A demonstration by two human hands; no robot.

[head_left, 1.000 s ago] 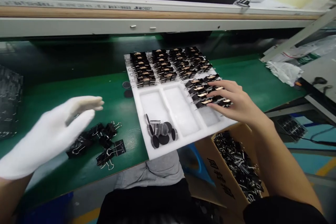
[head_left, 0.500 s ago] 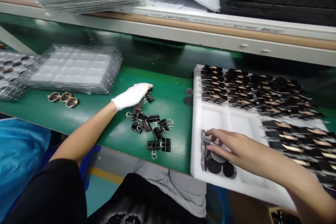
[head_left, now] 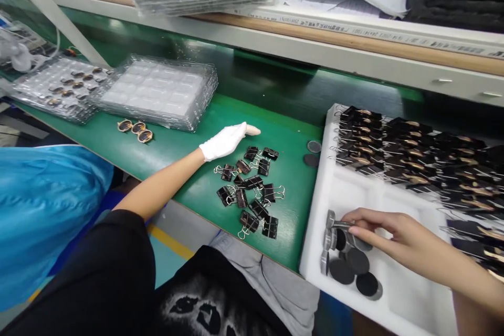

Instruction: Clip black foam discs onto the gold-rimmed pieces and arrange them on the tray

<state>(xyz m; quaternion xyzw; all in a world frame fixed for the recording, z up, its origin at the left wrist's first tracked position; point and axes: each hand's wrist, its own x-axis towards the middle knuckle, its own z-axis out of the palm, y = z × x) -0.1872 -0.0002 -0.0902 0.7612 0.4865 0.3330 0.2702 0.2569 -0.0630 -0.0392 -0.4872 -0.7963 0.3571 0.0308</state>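
Note:
My left hand, in a white glove with bare fingertips, rests on the green table with its fingers stretched out and together. It seems to hold nothing. Just beyond it lies a loose group of black binder clips with silver wire handles. Over a white foam tray, my right hand pinches a thin grey-rimmed disc between thumb and fingers. Beside it, several similar discs stand on edge along the compartment wall, and dark round discs lie flat. My right fingers hide part of the pile.
Rows of clipped dark pieces fill the tray's far and right parts. Two loose discs lie left of the tray. Clear plastic trays and round gold-rimmed lenses are at left. A shelf runs above; a person in blue is beside me.
The view has swung left, so everything sits further right. My left hand has drawn off the clips, uncovering more of them. My right hand has lifted slightly from the discs, showing more.

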